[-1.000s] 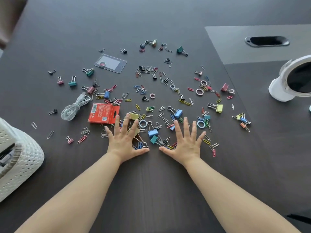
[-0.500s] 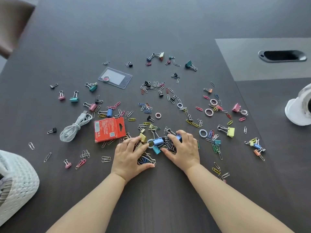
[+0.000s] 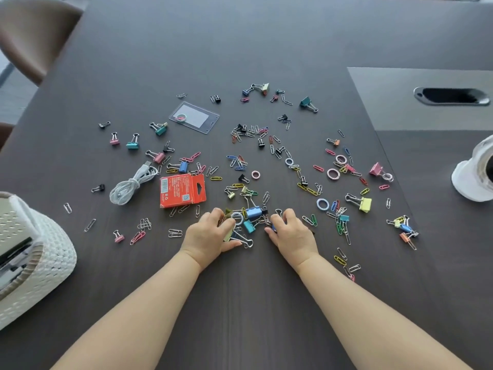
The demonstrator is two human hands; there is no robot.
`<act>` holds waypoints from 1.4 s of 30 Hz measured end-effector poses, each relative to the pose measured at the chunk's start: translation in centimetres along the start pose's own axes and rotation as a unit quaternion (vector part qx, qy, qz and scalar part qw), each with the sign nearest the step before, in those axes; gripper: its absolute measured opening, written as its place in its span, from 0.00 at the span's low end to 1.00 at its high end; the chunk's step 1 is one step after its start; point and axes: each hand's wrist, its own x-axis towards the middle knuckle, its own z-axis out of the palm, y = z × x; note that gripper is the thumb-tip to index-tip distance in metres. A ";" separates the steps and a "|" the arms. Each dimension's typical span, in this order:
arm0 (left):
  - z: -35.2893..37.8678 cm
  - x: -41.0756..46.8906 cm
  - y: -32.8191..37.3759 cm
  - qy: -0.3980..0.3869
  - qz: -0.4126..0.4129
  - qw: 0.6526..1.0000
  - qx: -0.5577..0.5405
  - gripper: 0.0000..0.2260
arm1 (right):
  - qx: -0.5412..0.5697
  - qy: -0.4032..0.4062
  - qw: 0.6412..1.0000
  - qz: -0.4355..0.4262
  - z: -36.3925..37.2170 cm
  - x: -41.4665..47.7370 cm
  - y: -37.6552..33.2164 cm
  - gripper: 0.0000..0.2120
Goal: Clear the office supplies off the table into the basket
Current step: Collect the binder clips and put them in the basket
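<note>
Several coloured paper clips and binder clips lie scattered over the dark table. My left hand and my right hand sit side by side near the front, fingers curled round a small heap of clips raked between them; a blue binder clip tops the heap. A red cardboard box lies just left of the heap, a coiled white cable beyond it. The white woven basket stands at the left edge.
A clear badge holder lies farther back. A white round object stands at the right edge, behind it a grey panel with a cable slot. A brown chair is at the far left corner.
Both hands went from flat with spread fingers to curled, drawing the clips in front of me into a tighter heap between them. The view tilted down slightly.
</note>
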 end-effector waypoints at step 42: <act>-17.5 -31.2 -22.1 0.127 -0.288 0.943 -0.105 0.08 | 0.220 -0.023 0.938 -0.268 -4.7 1.9 -42.5 0.14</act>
